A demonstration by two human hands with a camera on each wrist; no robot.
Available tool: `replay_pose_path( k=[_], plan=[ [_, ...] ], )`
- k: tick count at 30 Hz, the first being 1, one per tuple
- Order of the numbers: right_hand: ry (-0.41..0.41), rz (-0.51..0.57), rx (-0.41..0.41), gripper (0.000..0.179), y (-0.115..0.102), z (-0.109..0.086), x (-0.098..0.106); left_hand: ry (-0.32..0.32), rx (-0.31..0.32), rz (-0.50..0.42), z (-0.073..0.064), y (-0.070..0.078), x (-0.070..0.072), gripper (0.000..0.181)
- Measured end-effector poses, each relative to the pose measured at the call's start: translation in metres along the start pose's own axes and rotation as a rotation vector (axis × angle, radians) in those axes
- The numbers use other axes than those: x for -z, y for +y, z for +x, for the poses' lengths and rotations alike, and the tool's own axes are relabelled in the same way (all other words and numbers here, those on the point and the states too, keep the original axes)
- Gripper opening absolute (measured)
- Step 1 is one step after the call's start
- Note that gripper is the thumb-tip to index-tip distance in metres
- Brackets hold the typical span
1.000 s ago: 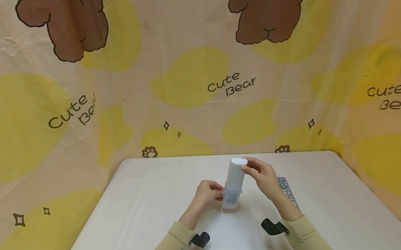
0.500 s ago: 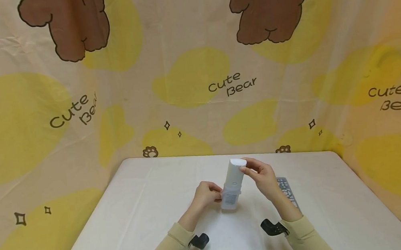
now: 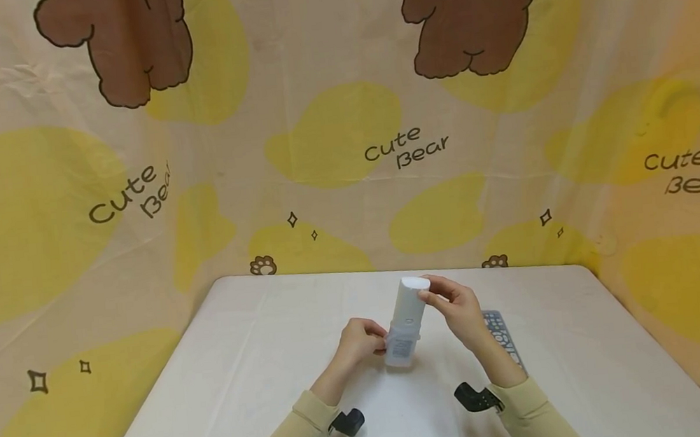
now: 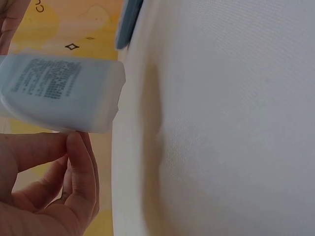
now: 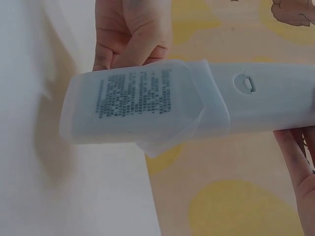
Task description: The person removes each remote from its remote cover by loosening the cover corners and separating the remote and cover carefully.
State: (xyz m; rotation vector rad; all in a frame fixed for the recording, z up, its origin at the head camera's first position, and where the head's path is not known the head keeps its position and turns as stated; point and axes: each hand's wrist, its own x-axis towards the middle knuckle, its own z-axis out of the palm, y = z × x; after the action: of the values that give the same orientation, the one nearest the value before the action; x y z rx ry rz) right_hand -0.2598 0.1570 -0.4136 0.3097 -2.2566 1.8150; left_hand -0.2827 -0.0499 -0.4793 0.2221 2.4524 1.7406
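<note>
A white remote control (image 3: 408, 306) is held aslant above the table, its lower part inside a translucent soft sleeve (image 3: 402, 347). Small dark print and a battery-cover latch show on the remote's back in the right wrist view. My right hand (image 3: 460, 306) grips the upper end of the remote between thumb and fingers. At the left edge of the sleeve, my left hand (image 3: 359, 338) pinches it with thumb and forefinger. In the right wrist view, the sleeve's loose rim (image 5: 216, 98) crosses the remote below the latch.
On the white table (image 3: 264, 381), right of the right forearm, lies a flat grey-blue thing (image 3: 502, 334) with pale markings, partly hidden by the wrist. A bear-print cloth (image 3: 329, 136) hangs behind the table. A black camera (image 3: 476, 398) sits on each wrist.
The remote and its sleeve have shifted very slightly left and down with both hands. Both hands keep the same hold.
</note>
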Motion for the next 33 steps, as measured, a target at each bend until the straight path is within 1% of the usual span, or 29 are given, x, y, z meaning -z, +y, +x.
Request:
replay_pose_path(
  k=[7,20,25,33],
  plan=[
    [0.014,0.007,0.014,0.036,-0.0007,0.0012,0.0011,0.007,-0.006,0.023,0.0004,0.0007,-0.0009,0.014],
    [0.007,0.032,0.000,0.036,0.0016,0.0003,0.0017,0.005,0.018,0.051,-0.0006,-0.0020,-0.0023,0.013],
    [0.005,0.037,0.006,0.037,0.0025,-0.0004,0.0023,0.011,0.016,0.062,-0.0020,-0.0017,-0.0024,0.013],
    [0.006,0.053,-0.008,0.037,0.0034,-0.0009,0.0014,0.014,0.047,0.077,-0.0022,-0.0033,-0.0008,0.012]
  ],
)
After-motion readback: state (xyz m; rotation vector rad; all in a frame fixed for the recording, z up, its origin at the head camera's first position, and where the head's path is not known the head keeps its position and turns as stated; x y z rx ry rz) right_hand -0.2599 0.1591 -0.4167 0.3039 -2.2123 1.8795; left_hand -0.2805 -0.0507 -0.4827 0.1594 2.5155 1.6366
